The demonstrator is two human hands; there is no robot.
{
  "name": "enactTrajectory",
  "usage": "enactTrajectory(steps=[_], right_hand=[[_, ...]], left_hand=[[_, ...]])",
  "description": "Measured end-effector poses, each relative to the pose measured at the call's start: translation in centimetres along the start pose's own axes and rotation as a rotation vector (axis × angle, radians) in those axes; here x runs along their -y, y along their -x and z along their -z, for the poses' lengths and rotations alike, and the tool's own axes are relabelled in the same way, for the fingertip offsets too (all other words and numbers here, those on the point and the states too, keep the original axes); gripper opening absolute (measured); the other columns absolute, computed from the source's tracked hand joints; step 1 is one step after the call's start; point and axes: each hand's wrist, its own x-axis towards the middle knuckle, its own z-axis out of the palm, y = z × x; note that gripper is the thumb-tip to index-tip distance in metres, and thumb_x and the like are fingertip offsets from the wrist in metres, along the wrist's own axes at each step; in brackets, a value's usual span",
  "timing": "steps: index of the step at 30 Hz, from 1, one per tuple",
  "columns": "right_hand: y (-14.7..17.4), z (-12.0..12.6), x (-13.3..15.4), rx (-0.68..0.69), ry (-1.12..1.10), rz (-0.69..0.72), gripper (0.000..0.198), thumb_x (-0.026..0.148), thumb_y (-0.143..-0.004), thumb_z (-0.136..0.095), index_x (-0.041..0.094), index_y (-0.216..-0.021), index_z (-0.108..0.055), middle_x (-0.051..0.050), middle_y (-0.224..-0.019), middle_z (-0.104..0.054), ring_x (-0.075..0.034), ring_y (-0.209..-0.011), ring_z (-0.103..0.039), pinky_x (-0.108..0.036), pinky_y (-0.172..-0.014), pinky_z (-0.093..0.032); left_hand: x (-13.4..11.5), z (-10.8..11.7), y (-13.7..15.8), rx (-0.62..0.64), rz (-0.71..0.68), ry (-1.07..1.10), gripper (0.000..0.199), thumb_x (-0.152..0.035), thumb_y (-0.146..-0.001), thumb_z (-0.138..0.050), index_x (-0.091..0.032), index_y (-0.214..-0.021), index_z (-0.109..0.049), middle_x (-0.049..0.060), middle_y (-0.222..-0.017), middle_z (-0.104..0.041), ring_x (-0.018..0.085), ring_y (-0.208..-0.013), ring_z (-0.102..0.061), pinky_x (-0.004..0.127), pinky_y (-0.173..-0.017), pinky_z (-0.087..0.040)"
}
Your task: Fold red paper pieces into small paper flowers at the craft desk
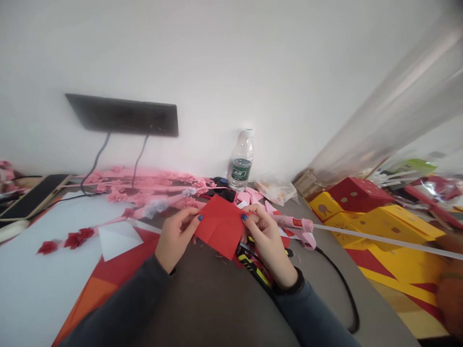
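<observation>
A square of red paper (221, 226) with faint crease lines is held up between my two hands, above the grey table. My left hand (177, 234) pinches its left corner between thumb and fingers. At the opposite corner, the thumb and fingers of my right hand (265, 238) grip the paper. Below my right hand lies a black tool with yellow-green trim (255, 270), partly covered by the hand and paper. A pink glue gun (294, 222) lies just right of my right hand, a clear glue stick (379, 238) reaching out from its back.
A water bottle (241, 164) stands against the wall. Pink paper flower stems (144, 193) lie at the back left, near white paper sheets (39, 265) and red sheets (125, 260). Yellow and red paper boxes (390, 221) stand at the right. A black cable (347, 289) curves across the table.
</observation>
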Motion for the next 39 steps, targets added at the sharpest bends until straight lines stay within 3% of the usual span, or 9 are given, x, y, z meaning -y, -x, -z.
enactTrajectory(steps=[5,11,16,19,23,26,31,35,39], right_hand=[[-0.1,0.2,-0.2,-0.028,-0.139,-0.081,0.024,0.041,-0.083,-0.066,0.022,-0.091,-0.053,0.009,-0.047,-0.055,-0.009,-0.034,-0.052,-0.019,-0.039,-0.043],[-0.1,0.1,-0.2,0.077,-0.128,-0.019,0.02,0.039,-0.084,-0.066,0.024,-0.093,-0.057,0.006,-0.057,-0.058,-0.012,-0.044,-0.057,-0.023,-0.048,-0.05],[0.0,0.4,-0.3,0.053,-0.101,0.002,0.01,0.032,-0.086,-0.06,0.022,-0.084,-0.061,0.003,-0.066,-0.058,-0.012,-0.05,-0.055,-0.023,-0.05,-0.047],[0.1,0.5,-0.1,0.029,0.006,0.108,0.016,0.03,-0.089,-0.052,0.021,-0.079,-0.061,0.0,-0.071,-0.058,-0.014,-0.056,-0.054,-0.026,-0.054,-0.047],[0.5,0.2,0.7,-0.016,0.321,0.346,0.024,0.03,-0.091,-0.054,0.02,-0.069,-0.057,0.0,-0.064,-0.055,-0.015,-0.059,-0.051,-0.026,-0.054,-0.042],[0.8,-0.1,1.0,0.06,0.419,0.452,0.026,0.026,-0.093,-0.052,0.02,-0.068,-0.055,0.0,-0.062,-0.057,-0.015,-0.056,-0.051,-0.026,-0.053,-0.041],[1.0,-0.3,1.1,0.139,0.487,0.584,0.024,0.019,-0.094,-0.05,0.021,-0.07,-0.054,-0.002,-0.066,-0.06,-0.016,-0.061,-0.057,-0.028,-0.059,-0.045],[0.8,-0.2,0.9,0.117,0.53,0.602,0.008,0.016,-0.091,-0.055,0.022,-0.091,-0.06,-0.008,-0.093,-0.067,-0.022,-0.088,-0.064,-0.035,-0.077,-0.05],[0.9,-0.4,0.5,0.097,0.696,0.677,0.018,0.014,-0.086,-0.062,0.026,-0.099,-0.065,-0.009,-0.113,-0.064,-0.026,-0.106,-0.059,-0.044,-0.089,-0.044]], left_hand=[[0.1,0.0,-0.2,0.03,-0.061,0.135,0.029,-0.027,-0.086,-0.061,-0.019,-0.113,-0.06,0.008,-0.098,-0.071,0.019,-0.087,-0.071,0.026,-0.068,-0.059],[0.3,-0.6,0.0,0.143,0.094,0.243,0.035,-0.028,-0.086,-0.059,-0.019,-0.12,-0.057,0.005,-0.079,-0.071,0.017,-0.051,-0.066,0.029,-0.051,-0.058],[-0.1,0.1,0.2,0.209,0.04,0.35,0.025,-0.025,-0.091,-0.045,-0.02,-0.096,-0.069,0.009,-0.095,-0.071,0.019,-0.064,-0.069,0.033,-0.059,-0.061],[-0.4,0.4,0.4,0.241,-0.062,0.232,0.031,-0.026,-0.092,-0.04,-0.018,-0.09,-0.071,0.009,-0.091,-0.072,0.021,-0.072,-0.07,0.033,-0.066,-0.059],[-0.6,0.2,0.3,0.18,-0.084,0.017,0.019,-0.024,-0.089,-0.052,-0.019,-0.1,-0.066,0.007,-0.089,-0.075,0.023,-0.088,-0.072,0.03,-0.073,-0.056],[-0.7,-0.3,0.1,0.16,-0.02,-0.031,0.021,-0.024,-0.084,-0.062,-0.019,-0.104,-0.064,0.005,-0.083,-0.076,0.02,-0.076,-0.072,0.025,-0.064,-0.054],[-0.9,-0.4,0.1,0.199,-0.104,-0.201,0.009,-0.02,-0.085,-0.059,-0.019,-0.081,-0.068,0.001,-0.076,-0.073,0.015,-0.068,-0.067,0.023,-0.063,-0.05],[-0.6,-0.4,0.5,0.138,-0.266,-0.281,0.012,-0.012,-0.085,-0.054,-0.02,-0.083,-0.063,0.001,-0.08,-0.069,0.014,-0.072,-0.064,0.024,-0.069,-0.05],[-0.5,-0.8,0.9,0.106,-0.468,-0.371,0.015,-0.009,-0.089,-0.053,-0.02,-0.088,-0.063,0.003,-0.085,-0.066,0.015,-0.08,-0.063,0.026,-0.075,-0.049]])
